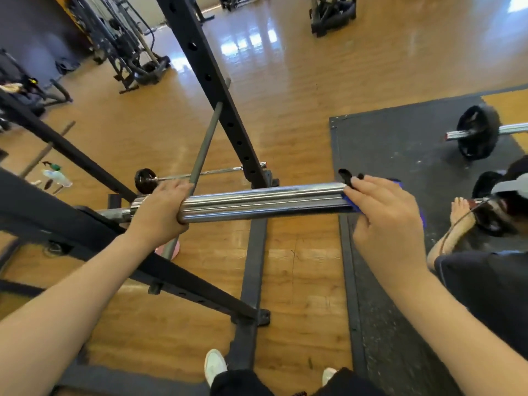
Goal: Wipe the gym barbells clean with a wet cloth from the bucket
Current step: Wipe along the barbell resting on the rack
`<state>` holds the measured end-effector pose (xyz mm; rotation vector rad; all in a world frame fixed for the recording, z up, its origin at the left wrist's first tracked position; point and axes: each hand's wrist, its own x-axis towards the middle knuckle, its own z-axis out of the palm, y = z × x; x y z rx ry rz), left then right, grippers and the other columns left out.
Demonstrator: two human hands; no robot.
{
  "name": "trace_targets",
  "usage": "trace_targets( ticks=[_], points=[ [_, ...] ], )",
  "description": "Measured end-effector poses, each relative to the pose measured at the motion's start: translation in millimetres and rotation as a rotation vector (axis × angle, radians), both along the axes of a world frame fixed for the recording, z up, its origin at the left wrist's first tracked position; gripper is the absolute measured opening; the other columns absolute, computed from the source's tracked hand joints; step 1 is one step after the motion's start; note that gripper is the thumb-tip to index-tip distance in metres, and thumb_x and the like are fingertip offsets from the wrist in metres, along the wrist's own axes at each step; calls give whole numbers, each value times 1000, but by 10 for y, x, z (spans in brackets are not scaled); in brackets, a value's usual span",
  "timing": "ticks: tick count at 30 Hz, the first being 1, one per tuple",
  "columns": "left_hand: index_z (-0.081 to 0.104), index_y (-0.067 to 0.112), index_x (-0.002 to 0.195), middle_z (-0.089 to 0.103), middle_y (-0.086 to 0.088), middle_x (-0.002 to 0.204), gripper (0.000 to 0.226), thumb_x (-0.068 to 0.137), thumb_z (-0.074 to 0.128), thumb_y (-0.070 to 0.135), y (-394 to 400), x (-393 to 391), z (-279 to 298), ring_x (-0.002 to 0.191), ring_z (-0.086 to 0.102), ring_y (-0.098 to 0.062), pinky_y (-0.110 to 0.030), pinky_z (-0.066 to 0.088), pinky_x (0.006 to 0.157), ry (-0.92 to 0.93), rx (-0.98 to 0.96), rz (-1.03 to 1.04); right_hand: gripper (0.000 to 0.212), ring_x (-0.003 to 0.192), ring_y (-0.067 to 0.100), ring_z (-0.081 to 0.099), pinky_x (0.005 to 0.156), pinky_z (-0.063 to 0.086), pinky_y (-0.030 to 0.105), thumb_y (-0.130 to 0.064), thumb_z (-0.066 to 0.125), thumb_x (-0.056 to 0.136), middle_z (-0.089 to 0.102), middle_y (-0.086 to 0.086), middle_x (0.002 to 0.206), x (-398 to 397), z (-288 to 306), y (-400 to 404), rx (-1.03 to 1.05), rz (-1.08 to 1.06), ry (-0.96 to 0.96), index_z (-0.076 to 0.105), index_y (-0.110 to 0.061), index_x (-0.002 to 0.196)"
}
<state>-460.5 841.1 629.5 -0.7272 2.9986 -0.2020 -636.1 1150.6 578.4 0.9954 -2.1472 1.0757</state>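
Head view: barbell sleeve point(263, 201), heavy, rigid, slick chrome; your left hand point(160, 212) grips it inboard, your right hand point(383, 221) wraps the limp blue cloth point(350, 200) round its tip.

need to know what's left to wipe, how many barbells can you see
3: the barbell gripped by the left hand and the right hand; one on the floor behind the rack; one on the black mat. Others may be hidden.

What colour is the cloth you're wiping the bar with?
Blue: the cloth shows under the right hand in the head view.
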Motion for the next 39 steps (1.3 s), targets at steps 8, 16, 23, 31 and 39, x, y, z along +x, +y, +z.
trace_targets(
  ticks=[8, 16, 23, 31, 39],
  points=[
    [44, 9, 133, 54, -10, 128, 77, 63, 76, 13, -137, 10, -88, 120, 48, -32, -51, 43, 98, -3, -12, -27, 43, 99, 38, 64, 83, 48, 51, -12, 35, 83, 70, 19, 101, -23, 181, -148, 136, -11, 18, 70, 5, 99],
    [48, 8, 130, 53, -12, 132, 72, 63, 76, 10, -96, 19, -51, 128, 43, -31, -47, 32, 110, 6, -11, -43, 41, 97, 38, 66, 82, 50, 50, -10, 36, 82, 70, 19, 101, 65, 92, -47, 122, -41, 60, 71, 3, 98],
    [39, 12, 138, 44, -4, 142, 69, 77, 69, 10, 87, -14, 157, 136, 32, -21, -35, 18, 113, -77, 11, -34, 30, 98, 40, 64, 83, 51, 54, 8, 52, 78, 68, 21, 105, 211, 21, -72, 169, -10, 89, 69, 5, 103],
    [36, 15, 139, 46, -2, 138, 70, 77, 69, 13, 54, -38, 209, 130, 37, -18, -33, 19, 113, -132, 43, -45, 30, 106, 40, 61, 90, 46, 53, 5, 58, 79, 67, 22, 109, 155, 77, -245, 167, -12, 58, 68, 5, 107],
    [36, 16, 140, 46, -1, 139, 67, 80, 66, 12, 69, -20, 192, 134, 35, -17, -34, 14, 115, -91, 53, -63, 33, 106, 34, 62, 94, 42, 44, 14, 67, 75, 68, 18, 108, 304, -1, -101, 102, -38, 70, 68, 3, 106]
  ],
)
